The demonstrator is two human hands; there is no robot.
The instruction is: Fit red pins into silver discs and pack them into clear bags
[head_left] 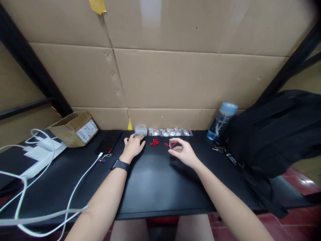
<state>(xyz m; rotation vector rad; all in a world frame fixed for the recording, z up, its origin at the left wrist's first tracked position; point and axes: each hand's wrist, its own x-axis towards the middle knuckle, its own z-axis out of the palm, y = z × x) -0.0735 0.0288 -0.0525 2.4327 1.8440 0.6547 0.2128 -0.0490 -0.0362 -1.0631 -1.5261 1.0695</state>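
My right hand (184, 153) is raised a little over the black table (152, 194). Its thumb and fingers pinch a small clear piece (170, 145) seen edge-on, with red cord (166, 144) beside it; whether the two are joined I cannot tell. Palm down, my left hand (133, 147) has its fingers stretched out at the near edge of a stack of clear plastic bags (140, 129). Between the hands lies a small pile of red cords (154, 142). Several round pieces in clear packets (173, 132) form a row along the cardboard wall.
On the left are a phone (107, 142), an open cardboard box (75, 130), a white power strip (45, 157) and looping white cables (72, 195). A blue-lidded water bottle (220, 122), keys (218, 150) and a black backpack (273, 134) stand or lie on the right.
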